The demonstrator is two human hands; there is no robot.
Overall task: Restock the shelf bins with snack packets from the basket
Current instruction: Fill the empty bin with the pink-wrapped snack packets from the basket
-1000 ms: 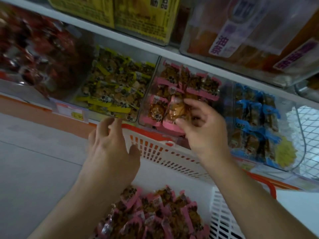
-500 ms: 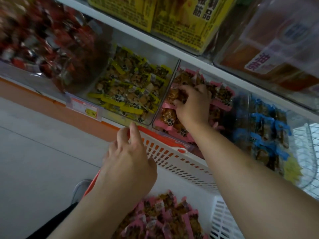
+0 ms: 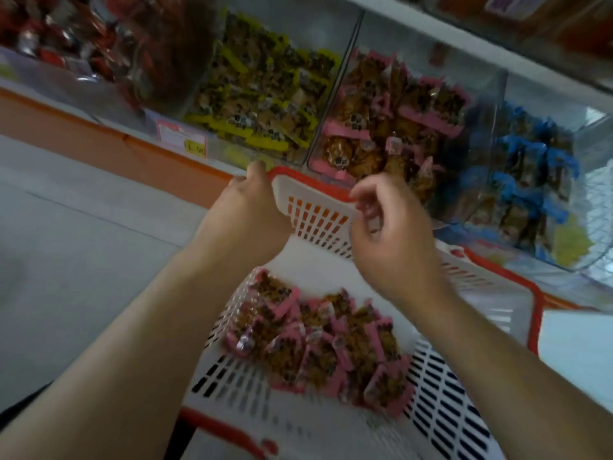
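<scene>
Left hand grips basket rim at 12 o'clock. Right hand over basket, fingers loosely curled, holding nothing. Pink packets heaped in basket middle. Look light, crinkly, slippery; pinch by pink edge. Pink bin at 1 o'clock.

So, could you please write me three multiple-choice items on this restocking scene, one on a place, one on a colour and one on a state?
1. Where do the loose pink-edged packets lie?
A. In the basket
B. On the floor
C. In the blue bin

2. What colour edges the packets in the bin directly behind the basket's far rim?
A. Green
B. Pink
C. White

3. What is the left hand doing?
A. Hanging idle
B. Lifting a packet
C. Holding the basket's far corner

Answers: 1 A, they pile on the basket's white floor. 2 B, the pink-edged bin stands there. 3 C, its fingers curl over the rim.
</scene>
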